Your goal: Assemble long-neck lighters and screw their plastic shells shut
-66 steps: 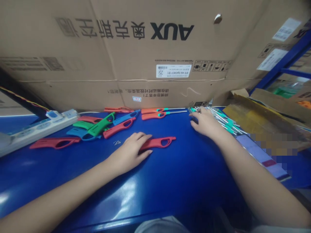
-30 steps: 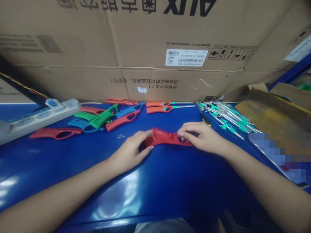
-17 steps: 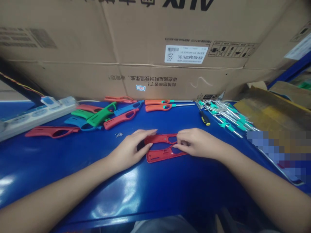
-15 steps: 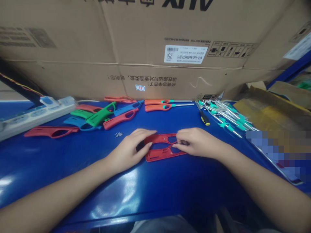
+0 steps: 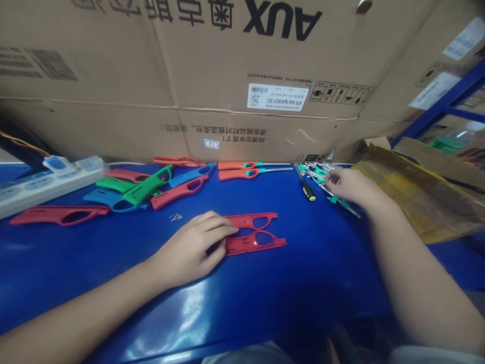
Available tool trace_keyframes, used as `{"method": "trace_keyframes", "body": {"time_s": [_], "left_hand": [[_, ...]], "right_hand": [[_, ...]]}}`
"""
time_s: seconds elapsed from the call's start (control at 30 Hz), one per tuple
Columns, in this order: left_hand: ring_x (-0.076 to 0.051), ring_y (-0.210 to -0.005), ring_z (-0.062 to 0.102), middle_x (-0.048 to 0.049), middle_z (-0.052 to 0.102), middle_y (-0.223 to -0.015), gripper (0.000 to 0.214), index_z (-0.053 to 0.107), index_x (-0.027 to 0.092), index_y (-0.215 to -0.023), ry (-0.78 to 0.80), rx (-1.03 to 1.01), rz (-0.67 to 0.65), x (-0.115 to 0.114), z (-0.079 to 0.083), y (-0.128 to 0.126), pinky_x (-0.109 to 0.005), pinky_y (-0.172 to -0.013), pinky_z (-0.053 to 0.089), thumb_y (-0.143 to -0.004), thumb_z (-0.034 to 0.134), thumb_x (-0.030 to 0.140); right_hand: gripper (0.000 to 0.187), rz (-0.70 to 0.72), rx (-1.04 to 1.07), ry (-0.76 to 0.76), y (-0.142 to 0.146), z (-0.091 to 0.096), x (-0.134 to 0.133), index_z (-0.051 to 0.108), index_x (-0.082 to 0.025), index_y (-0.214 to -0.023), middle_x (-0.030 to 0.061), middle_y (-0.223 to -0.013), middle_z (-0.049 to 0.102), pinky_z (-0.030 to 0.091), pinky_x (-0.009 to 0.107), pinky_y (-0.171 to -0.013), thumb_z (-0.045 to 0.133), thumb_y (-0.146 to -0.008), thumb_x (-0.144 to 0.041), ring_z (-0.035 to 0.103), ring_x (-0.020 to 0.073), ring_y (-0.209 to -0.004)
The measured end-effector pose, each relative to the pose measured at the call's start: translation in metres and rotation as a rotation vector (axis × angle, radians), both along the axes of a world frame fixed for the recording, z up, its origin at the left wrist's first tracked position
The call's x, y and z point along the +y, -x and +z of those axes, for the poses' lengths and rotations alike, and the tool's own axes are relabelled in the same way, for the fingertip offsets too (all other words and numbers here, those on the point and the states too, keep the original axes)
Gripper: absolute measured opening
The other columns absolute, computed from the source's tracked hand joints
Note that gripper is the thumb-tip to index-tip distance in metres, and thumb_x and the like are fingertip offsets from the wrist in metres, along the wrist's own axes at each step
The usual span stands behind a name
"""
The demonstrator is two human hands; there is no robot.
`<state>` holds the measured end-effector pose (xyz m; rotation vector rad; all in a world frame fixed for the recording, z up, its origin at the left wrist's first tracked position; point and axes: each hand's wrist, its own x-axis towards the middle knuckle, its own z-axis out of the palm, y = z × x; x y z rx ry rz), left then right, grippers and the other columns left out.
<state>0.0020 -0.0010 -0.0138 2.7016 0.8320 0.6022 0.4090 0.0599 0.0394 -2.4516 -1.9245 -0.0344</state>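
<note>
Left hand (image 5: 197,247) curls around red shells (image 5: 244,245), probably light, stiff, best gripped edgewise; right hand (image 5: 352,188), at their two o'clock: grip unclear.

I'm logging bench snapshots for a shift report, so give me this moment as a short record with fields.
surface: blue table
left hand: over the left ends of two red shell halves, one nearer the person
right hand: at the metal rods with green parts; grip unclear
tool: screwdriver beside the rods
small parts: loose metal bits, type unclear
far side: two orange lighters
left side: white power strip
</note>
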Motion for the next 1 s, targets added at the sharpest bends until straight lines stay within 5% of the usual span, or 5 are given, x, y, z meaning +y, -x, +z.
{"method": "trace_keyframes", "body": {"time_s": [0.23, 0.4, 0.63, 0.8, 1.0], "left_hand": [[-0.026, -0.109, 0.063, -0.0097, 0.071, -0.12, 0.035, 0.071, 0.021, -0.122, 0.004, -0.004, 0.015, 0.003, 0.0, 0.0, -0.044, -0.095, 0.055, -0.095, 0.05, 0.015], [-0.026, -0.11, 0.062, -0.0087, 0.071, -0.121, 0.036, 0.069, 0.02, -0.123, -0.01, 0.005, 0.03, 0.003, 0.0, 0.0, -0.042, -0.094, 0.054, -0.095, 0.048, 0.013], [-0.025, -0.108, 0.062, -0.0076, 0.072, -0.119, 0.035, 0.07, 0.019, -0.12, -0.031, 0.013, 0.062, 0.004, -0.002, 0.001, -0.042, -0.093, 0.054, -0.096, 0.047, 0.011], [-0.026, -0.107, 0.062, -0.0082, 0.072, -0.116, 0.034, 0.071, 0.018, -0.117, -0.058, 0.017, 0.094, 0.004, -0.001, 0.001, -0.043, -0.092, 0.054, -0.094, 0.047, 0.011], [-0.027, -0.106, 0.064, -0.0084, 0.072, -0.118, 0.035, 0.071, 0.019, -0.118, -0.072, 0.027, 0.158, 0.006, -0.001, 0.001, -0.047, -0.094, 0.053, -0.092, 0.049, 0.011]], "right_hand": [[0.014, -0.044, -0.022, 0.116, -0.009, -0.016, 0.007, 0.073, -0.021, -0.087, 0.0085, -0.088, 0.075, 0.044, 0.03, -0.063, 0.066, -0.075, -0.022, 0.068, 0.0244, -0.079], [0.014, -0.041, -0.042, -0.031, -0.01, -0.013, 0.006, 0.069, -0.018, -0.091, 0.0156, -0.101, 0.073, 0.046, 0.032, -0.067, 0.062, -0.081, -0.025, 0.068, 0.028, -0.09], [0.018, -0.039, 0.001, -0.268, -0.003, 0.0, -0.003, 0.059, -0.02, -0.103, 0.0146, -0.099, 0.073, 0.043, 0.035, -0.066, 0.054, -0.087, -0.027, 0.066, 0.0302, -0.087], [0.011, 0.108, 0.259, -0.552, 0.013, 0.006, -0.01, 0.055, -0.023, -0.091, 0.0104, -0.089, 0.07, 0.045, 0.035, -0.068, 0.058, -0.085, -0.032, 0.063, 0.0254, -0.078], [0.015, 0.41, 0.438, -0.563, 0.051, 0.004, -0.028, 0.056, -0.023, -0.089, 0.0028, -0.081, 0.067, 0.046, 0.03, -0.066, 0.061, -0.091, -0.037, 0.061, 0.0187, -0.07]]}}
